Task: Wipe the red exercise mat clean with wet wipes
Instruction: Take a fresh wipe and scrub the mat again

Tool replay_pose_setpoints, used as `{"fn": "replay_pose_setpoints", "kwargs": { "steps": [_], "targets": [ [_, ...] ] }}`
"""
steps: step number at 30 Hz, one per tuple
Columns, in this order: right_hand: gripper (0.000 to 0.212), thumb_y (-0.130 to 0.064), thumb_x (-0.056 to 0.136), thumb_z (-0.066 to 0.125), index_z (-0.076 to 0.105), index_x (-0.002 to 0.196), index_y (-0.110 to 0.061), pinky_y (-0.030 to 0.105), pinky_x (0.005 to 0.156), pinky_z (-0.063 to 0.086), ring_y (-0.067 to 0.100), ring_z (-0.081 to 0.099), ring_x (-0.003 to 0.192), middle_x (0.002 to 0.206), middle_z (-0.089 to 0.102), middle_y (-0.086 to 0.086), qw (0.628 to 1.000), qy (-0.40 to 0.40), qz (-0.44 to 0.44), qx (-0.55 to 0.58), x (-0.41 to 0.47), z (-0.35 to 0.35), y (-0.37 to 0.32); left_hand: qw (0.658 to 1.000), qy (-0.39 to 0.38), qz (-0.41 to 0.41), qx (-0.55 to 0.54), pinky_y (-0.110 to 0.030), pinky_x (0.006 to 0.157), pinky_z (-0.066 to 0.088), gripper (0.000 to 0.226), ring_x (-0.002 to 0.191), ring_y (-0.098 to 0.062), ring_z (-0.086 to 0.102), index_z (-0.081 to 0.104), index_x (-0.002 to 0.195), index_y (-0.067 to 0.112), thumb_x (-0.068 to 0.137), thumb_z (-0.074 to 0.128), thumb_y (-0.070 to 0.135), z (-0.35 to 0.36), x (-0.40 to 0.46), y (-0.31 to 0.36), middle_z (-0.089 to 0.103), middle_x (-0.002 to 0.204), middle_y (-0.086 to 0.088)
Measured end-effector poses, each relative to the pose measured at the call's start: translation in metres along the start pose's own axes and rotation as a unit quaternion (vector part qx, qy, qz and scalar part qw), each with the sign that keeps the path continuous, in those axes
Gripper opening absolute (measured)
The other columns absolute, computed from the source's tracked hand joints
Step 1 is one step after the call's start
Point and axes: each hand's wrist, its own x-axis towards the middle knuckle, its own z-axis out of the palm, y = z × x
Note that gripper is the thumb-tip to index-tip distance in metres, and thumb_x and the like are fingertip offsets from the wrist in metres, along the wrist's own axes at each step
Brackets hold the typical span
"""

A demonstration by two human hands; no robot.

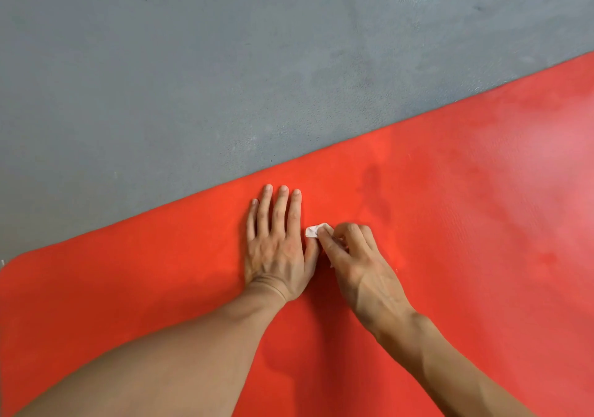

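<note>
Your right hand is pinching a small white crumpled wet wipe mid-frame on the flat red foam exercise mat. Your left hand is pressing flat, fingers spread. Keep rubbing slowly, holding the mat steady.

place: gym or workout room | cues: grey textured floor, red exercise mat

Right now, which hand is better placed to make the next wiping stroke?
The right hand: its fingers already pinch the wet wipe against the red mat. The left hand lies flat, bracing the mat, holding nothing.
</note>
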Motion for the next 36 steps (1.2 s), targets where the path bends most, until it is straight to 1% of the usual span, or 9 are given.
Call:
{"fn": "replay_pose_setpoints", "kwargs": {
  "steps": [8,13,16,20,23,26,29,32,36],
  "targets": [
    [0.023,-0.010,0.092,0.057,0.072,0.108,-0.018,0.030,0.079,0.046,0.020,0.048,0.089,0.097,0.053,-0.001,0.997,0.035,-0.051,0.036,0.069,-0.017,0.027,1.000,0.008,-0.007,-0.009,-0.058,0.125,0.022,0.073,0.157,-0.036,0.025,0.042,0.158,0.009,0.095,0.050,0.044,-0.001,0.000,0.003,0.040,0.163,-0.014],
    [0.017,-0.027,0.103,0.052,0.064,0.098,-0.017,0.039,0.085,0.046,0.005,0.040,0.086,0.096,0.044,-0.007,0.952,0.215,0.216,0.031,0.123,-0.020,0.060,1.000,0.005,-0.005,-0.009,-0.058,0.126,0.021,0.074,0.157,-0.036,0.024,0.040,0.159,0.009,0.094,0.052,0.043,-0.002,0.000,0.003,0.039,0.163,-0.013],
    [0.008,-0.030,0.104,0.057,0.064,0.105,-0.027,0.045,0.087,0.049,0.015,0.053,0.089,0.102,0.057,0.003,0.970,0.188,0.130,0.088,0.114,0.004,0.020,1.000,0.003,-0.004,-0.010,-0.058,0.126,0.021,0.074,0.158,-0.036,0.024,0.041,0.158,0.009,0.094,0.050,0.043,-0.001,0.000,0.002,0.039,0.164,-0.014],
    [0.030,-0.014,0.101,0.057,0.063,0.130,-0.009,0.037,0.091,0.050,0.025,0.052,0.097,0.105,0.053,0.009,0.994,0.095,-0.041,-0.020,0.102,-0.011,0.036,1.000,0.002,-0.007,-0.009,-0.058,0.125,0.022,0.074,0.158,-0.035,0.023,0.041,0.158,0.008,0.094,0.051,0.043,-0.002,0.000,0.003,0.039,0.164,-0.014],
    [0.021,-0.034,0.102,0.060,0.064,0.098,-0.014,0.032,0.083,0.049,0.012,0.053,0.086,0.100,0.053,0.010,0.969,0.203,0.116,-0.081,0.113,-0.049,0.082,1.000,0.004,-0.005,-0.011,-0.058,0.125,0.022,0.074,0.158,-0.036,0.023,0.040,0.159,0.008,0.094,0.051,0.043,-0.002,0.001,0.003,0.039,0.164,-0.014],
    [0.014,-0.033,0.098,0.063,0.072,0.103,-0.022,0.044,0.083,0.048,0.024,0.048,0.086,0.093,0.052,0.012,0.955,0.216,0.191,-0.065,0.119,-0.047,0.095,1.000,0.005,-0.005,-0.008,-0.058,0.125,0.022,0.074,0.158,-0.035,0.023,0.040,0.159,0.009,0.095,0.051,0.043,-0.001,0.000,0.002,0.039,0.164,-0.014],
    [0.013,-0.044,0.094,0.069,0.067,0.087,-0.034,0.039,0.074,0.042,0.016,0.047,0.076,0.089,0.052,0.001,0.983,0.168,0.069,0.023,0.107,-0.007,0.047,1.000,0.004,-0.004,-0.008,-0.058,0.125,0.022,0.073,0.157,-0.036,0.024,0.041,0.158,0.007,0.094,0.049,0.042,-0.002,0.000,0.002,0.040,0.163,-0.015],
    [0.033,-0.022,0.099,0.048,0.070,0.121,-0.031,0.039,0.090,0.050,0.025,0.056,0.098,0.106,0.058,0.006,0.988,0.087,-0.120,-0.051,0.093,-0.004,0.035,1.000,0.007,-0.006,-0.008,-0.058,0.126,0.022,0.073,0.157,-0.037,0.025,0.043,0.157,0.007,0.094,0.049,0.043,-0.003,0.001,0.003,0.041,0.162,-0.015],
    [0.014,-0.036,0.097,0.062,0.069,0.098,-0.024,0.051,0.090,0.050,0.034,0.057,0.094,0.100,0.058,0.019,0.960,0.206,0.177,-0.064,0.112,-0.052,0.104,1.000,0.008,-0.007,-0.010,-0.058,0.125,0.022,0.072,0.157,-0.036,0.025,0.043,0.158,0.010,0.094,0.051,0.043,-0.003,0.001,0.003,0.041,0.162,-0.015]
  ]
}}
